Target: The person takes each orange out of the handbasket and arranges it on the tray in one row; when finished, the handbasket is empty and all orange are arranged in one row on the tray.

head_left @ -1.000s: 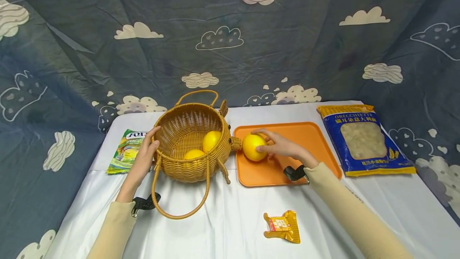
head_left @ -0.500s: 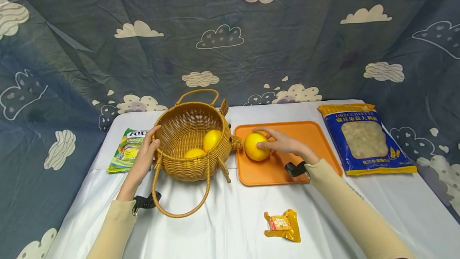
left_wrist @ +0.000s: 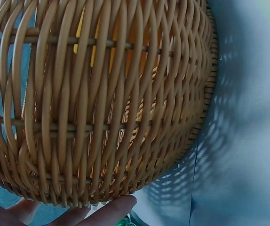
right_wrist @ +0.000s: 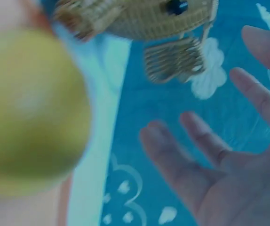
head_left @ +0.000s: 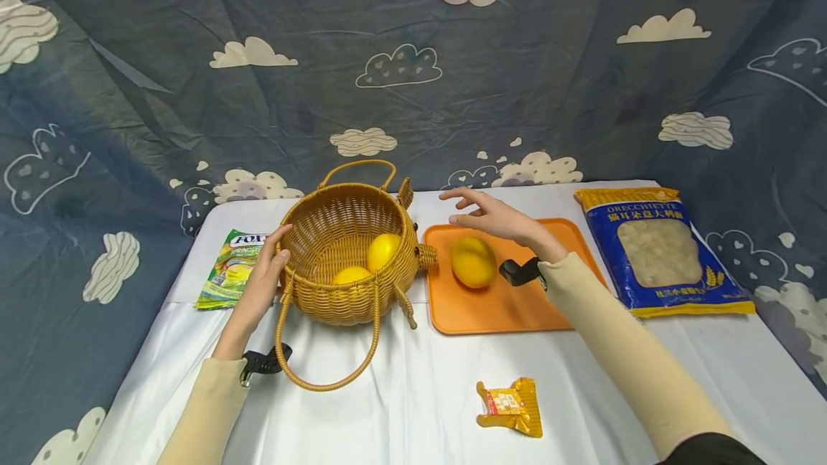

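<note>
Yellow fruit (head_left: pixel 474 262) lies on the orange tray (head_left: pixel 510 313), near its left edge; bare surface runs from the fruit to the tray's right and near edges. My right hand (head_left: pixel 494 217) has let go: fingers loose and spread over the tray's far edge, holding nothing. My left hand (head_left: pixel 260 278) rests against the wicker basket (head_left: pixel 332 307) left of the tray, fingers fairly straight along its outside, not clenched.

Versus earlier frame: right fingers are off the fruit instead of on it; fruit sits slightly further right on the tray and shows a longer outline.

Basket's snout (head_left: pixel 428 257) juts at the tray's left edge, limiting room there. Handle loop (head_left: pixel 377 332) droops left of the tray. Two more yellow fruits (head_left: pixel 382 250) sit inside the basket. Blue pasta bag (head_left: pixel 659 257) right of tray; gold snack packet (head_left: pixel 510 407) in front of tray; green packet (head_left: pixel 229 271) far left of tray, beyond the basket.
</note>
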### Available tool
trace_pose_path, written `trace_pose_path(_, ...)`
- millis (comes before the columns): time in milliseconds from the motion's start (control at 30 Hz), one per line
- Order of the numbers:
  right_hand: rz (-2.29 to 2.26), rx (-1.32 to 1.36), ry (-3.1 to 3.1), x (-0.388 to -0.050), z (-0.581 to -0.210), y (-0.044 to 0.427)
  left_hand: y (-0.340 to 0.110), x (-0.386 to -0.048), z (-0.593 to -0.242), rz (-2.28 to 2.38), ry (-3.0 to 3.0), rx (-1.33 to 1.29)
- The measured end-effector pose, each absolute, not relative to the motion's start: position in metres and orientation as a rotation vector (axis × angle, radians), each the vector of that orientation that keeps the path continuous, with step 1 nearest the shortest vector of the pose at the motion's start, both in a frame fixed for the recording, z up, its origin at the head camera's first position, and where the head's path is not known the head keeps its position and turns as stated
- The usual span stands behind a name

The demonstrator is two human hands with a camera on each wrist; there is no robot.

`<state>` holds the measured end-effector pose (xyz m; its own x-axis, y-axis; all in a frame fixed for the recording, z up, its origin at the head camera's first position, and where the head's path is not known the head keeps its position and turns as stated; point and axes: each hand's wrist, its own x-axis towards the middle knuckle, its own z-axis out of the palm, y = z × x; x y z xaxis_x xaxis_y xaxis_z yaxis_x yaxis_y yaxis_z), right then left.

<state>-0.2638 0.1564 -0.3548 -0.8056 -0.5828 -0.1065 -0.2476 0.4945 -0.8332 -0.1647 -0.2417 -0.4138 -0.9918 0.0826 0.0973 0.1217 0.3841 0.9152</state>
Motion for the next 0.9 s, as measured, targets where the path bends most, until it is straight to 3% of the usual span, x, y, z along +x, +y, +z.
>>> trace_pose_path(433, -1.28, -1.008, 2.132, -0.289, -0.315, 0.074, -0.24, -0.163, -0.411, -1.751, -2.584, -0.154)
trace_pose_path(900, -0.897, -0.959, 1.892, -0.304, -0.304, 0.012, -0.242, -0.166, -0.414, -1.737, -2.566, -0.185)
